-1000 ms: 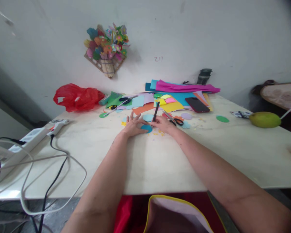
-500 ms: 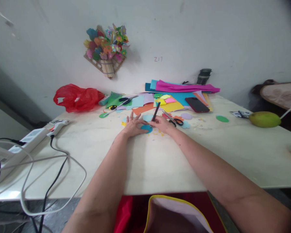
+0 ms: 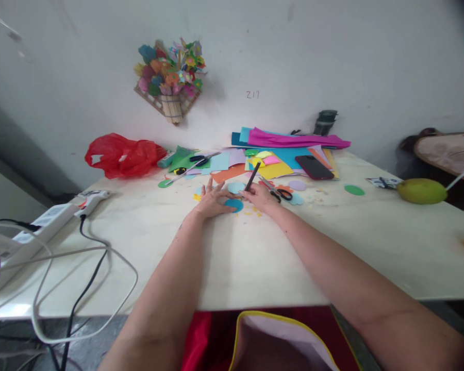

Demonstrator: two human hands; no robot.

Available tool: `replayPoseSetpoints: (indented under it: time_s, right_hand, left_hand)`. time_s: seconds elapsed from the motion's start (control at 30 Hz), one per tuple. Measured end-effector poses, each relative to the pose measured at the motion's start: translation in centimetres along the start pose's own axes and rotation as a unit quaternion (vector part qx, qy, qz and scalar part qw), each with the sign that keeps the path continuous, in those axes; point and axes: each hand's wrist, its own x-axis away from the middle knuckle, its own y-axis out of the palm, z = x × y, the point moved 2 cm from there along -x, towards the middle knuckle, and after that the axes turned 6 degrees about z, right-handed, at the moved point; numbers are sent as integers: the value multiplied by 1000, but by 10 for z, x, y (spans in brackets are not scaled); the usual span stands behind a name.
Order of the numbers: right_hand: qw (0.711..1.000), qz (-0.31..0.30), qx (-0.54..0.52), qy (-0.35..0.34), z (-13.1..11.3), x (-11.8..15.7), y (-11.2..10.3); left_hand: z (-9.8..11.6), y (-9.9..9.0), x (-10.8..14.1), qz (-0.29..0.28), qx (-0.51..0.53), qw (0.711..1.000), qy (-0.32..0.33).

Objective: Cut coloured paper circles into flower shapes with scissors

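Note:
My right hand (image 3: 260, 198) pinches a black pen (image 3: 252, 176), tilted with its upper end leaning right; its tip is hard to make out near the blue paper. Fingers spread, my left hand (image 3: 215, 200) rests flat on the table, its fingertips touching a blue paper circle (image 3: 234, 205). Just beyond the hands lies a light blue paper circle (image 3: 236, 187). Black-handled scissors (image 3: 281, 194) lie right beside my right hand, over cut paper pieces. Small yellow scraps (image 3: 251, 211) are scattered near the blue circle.
Coloured sheets (image 3: 280, 165), a phone (image 3: 314, 167) and a rolled magenta sheet (image 3: 297, 138) lie at the back. A red plastic bag (image 3: 123, 154) sits back left. A power strip (image 3: 48, 226) with cables occupies the left. A green fruit-shaped object (image 3: 421, 190) is at right.
The pen and my right hand have shifted slightly to the right, and the pen leans a bit more. My left hand stays on the blue circle.

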Motion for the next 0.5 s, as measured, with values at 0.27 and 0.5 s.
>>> replayPoseSetpoints:
  time_s: [0.27, 0.5]
  right_hand:
    - [1000, 4, 7, 10, 5, -1, 3]
    - [1000, 14, 18, -5, 11, -3, 4]
  left_hand:
    - [-2, 1, -1, 2, -1, 1000, 1]
    - [-2, 1, -1, 1, 5, 1000, 1]
